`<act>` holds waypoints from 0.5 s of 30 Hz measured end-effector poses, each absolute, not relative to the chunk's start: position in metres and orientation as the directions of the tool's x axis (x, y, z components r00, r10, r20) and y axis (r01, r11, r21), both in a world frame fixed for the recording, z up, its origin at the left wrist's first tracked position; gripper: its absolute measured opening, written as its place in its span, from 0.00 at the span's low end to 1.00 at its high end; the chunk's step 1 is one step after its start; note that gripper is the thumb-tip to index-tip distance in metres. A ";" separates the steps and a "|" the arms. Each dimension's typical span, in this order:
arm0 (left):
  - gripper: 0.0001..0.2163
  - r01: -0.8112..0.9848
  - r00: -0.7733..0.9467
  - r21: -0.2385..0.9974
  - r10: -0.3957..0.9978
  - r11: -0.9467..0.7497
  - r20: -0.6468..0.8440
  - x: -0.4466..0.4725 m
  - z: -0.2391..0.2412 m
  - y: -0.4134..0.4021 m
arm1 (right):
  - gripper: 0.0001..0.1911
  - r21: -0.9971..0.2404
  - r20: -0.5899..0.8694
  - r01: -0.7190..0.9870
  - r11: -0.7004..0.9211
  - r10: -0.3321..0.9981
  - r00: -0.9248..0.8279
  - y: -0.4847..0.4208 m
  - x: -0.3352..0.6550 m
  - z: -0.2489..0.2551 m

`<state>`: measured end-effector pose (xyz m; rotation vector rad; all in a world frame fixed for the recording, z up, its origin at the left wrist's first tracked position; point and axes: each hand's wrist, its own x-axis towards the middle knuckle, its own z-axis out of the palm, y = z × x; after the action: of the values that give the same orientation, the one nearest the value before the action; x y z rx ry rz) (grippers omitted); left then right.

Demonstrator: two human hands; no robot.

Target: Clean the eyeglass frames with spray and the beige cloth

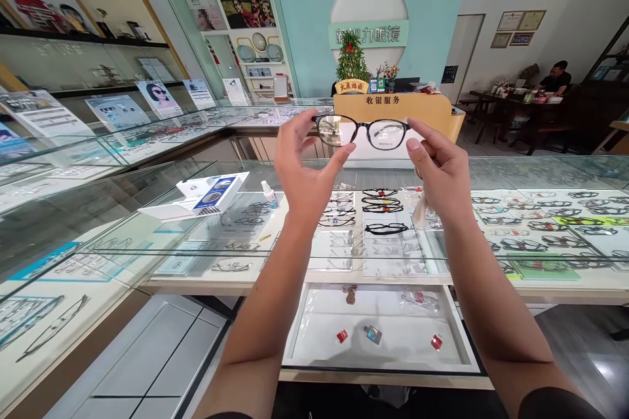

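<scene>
A glass-topped display counter (535, 292) stretches left to right across the scene. On its glass, left of centre, sits a white and blue box (209, 196), with a small white spray bottle (269, 194) near its right side. Beneath the glass lie rows of eyeglasses (386, 228), many of them toward the right. On the near side, an open white drawer (464, 334) holds two red packets (342, 336), a grey-blue item (373, 335) between them, and, farther back, a brown trinket (350, 294) at left.
</scene>
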<state>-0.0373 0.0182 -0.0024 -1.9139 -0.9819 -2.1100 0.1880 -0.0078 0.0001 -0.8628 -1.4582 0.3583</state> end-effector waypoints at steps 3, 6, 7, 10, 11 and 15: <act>0.30 0.511 -0.170 0.358 0.316 -0.781 0.933 -0.037 -0.001 0.016 | 0.32 -0.697 0.712 0.269 0.664 0.685 0.153 -0.008 0.188 0.001; 0.30 0.510 -0.169 0.352 0.311 -0.784 0.935 -0.035 -0.002 0.015 | 0.31 -0.708 0.704 0.252 0.660 0.688 0.175 -0.007 0.188 0.000; 0.30 0.510 -0.170 0.354 0.312 -0.784 0.935 -0.034 -0.002 0.014 | 0.31 -0.711 0.702 0.244 0.660 0.690 0.176 -0.007 0.188 0.000; 0.30 0.493 -0.170 0.362 0.320 -0.791 0.932 -0.032 -0.003 0.016 | 0.29 -0.710 0.703 0.234 0.664 0.691 0.168 -0.007 0.188 0.000; 0.30 0.477 -0.167 0.362 0.321 -0.801 0.932 -0.031 -0.004 0.017 | 0.29 -0.708 0.704 0.237 0.665 0.690 0.168 -0.008 0.188 0.001; 0.30 0.436 -0.161 0.368 0.332 -0.821 0.930 -0.031 -0.007 0.025 | 0.28 -0.707 0.706 0.252 0.661 0.685 0.182 -0.012 0.188 0.002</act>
<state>-0.0313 0.0249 -0.0069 -1.9851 -0.9105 -2.1539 0.1878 -0.0122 0.0020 -0.8535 -1.3949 0.3643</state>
